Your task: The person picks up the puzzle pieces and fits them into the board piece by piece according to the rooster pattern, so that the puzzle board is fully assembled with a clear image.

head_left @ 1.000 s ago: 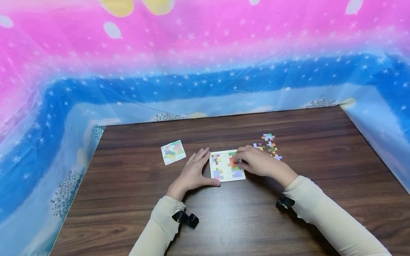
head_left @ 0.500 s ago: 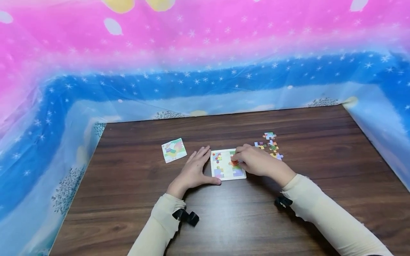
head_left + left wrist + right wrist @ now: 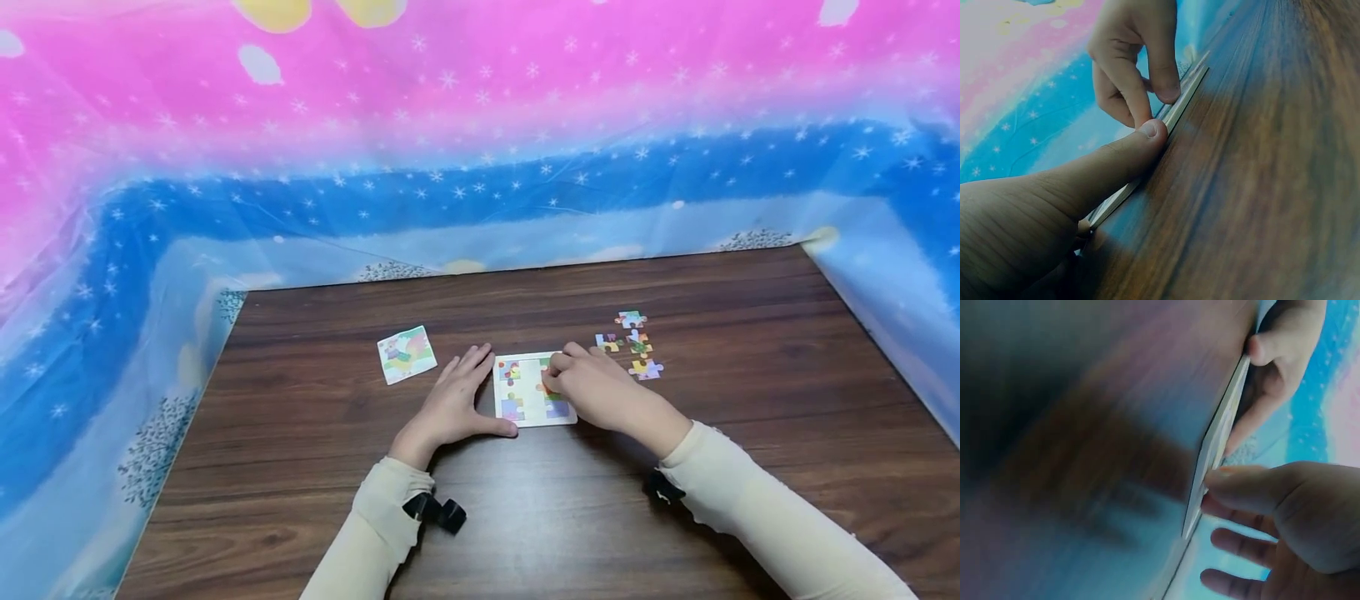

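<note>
A white puzzle board [image 3: 533, 392] lies flat on the table with several coloured pieces in it and a bare pale strip down its middle. My left hand [image 3: 452, 408] rests at its left side, fingers straight; the thumb [image 3: 1147, 134] touches the near edge. Over the board's right side, my right hand [image 3: 596, 385] pinches an orange-red puzzle piece [image 3: 547, 381] between thumb and index finger, largely hidden by the fingers. In the right wrist view, the right thumb [image 3: 1241, 487] is at the board's edge and the other fingers are loosely bent.
Several loose puzzle pieces [image 3: 637, 343] lie beyond my right hand. A square picture card [image 3: 407, 354] sits left of the board. Patterned cloth [image 3: 465, 200] hangs around the back and sides of the brown table [image 3: 300, 467].
My right hand has shifted slightly lower over the board's right side, its fingers still at the orange-red piece. The left hand and the board stay in place.
</note>
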The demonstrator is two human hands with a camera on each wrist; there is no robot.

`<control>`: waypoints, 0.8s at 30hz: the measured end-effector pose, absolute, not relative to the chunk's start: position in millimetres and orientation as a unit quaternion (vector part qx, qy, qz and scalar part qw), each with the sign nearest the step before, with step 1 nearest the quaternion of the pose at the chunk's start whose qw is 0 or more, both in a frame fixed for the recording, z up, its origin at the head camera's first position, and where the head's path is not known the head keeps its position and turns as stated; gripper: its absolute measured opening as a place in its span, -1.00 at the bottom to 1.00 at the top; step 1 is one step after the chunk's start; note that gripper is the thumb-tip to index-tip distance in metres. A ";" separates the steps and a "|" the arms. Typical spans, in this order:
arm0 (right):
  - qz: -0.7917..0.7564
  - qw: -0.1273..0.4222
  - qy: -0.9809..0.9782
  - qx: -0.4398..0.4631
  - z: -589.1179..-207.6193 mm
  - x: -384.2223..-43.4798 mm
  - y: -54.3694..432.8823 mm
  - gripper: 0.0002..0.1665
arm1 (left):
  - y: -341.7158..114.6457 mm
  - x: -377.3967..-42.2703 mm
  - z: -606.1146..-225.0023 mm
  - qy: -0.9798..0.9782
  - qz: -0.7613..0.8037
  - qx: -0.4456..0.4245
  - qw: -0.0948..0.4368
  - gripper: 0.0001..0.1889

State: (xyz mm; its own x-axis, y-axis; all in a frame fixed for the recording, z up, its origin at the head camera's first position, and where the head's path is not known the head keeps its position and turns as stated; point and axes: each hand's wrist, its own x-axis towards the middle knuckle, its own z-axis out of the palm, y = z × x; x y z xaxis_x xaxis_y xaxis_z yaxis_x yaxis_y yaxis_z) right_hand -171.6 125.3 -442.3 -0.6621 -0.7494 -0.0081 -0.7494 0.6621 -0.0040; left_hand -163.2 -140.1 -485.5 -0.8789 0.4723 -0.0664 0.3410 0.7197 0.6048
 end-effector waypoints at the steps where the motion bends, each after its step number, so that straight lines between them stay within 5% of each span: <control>1: 0.012 -0.004 0.911 -0.412 -442.3 -170.1 124.8 -0.69 | -139.9 -163.2 -484.7 0.921 0.302 0.220 0.108 0.29; 16: -0.193 0.095 0.904 -0.369 -445.0 -182.4 141.6 -0.61 | -142.0 -163.0 -485.2 0.923 0.300 0.217 0.108 0.29; 24: -0.338 0.029 0.894 -0.293 -456.5 -201.1 195.0 -0.65 | -137.6 -163.4 -486.6 0.924 0.293 0.222 0.109 0.30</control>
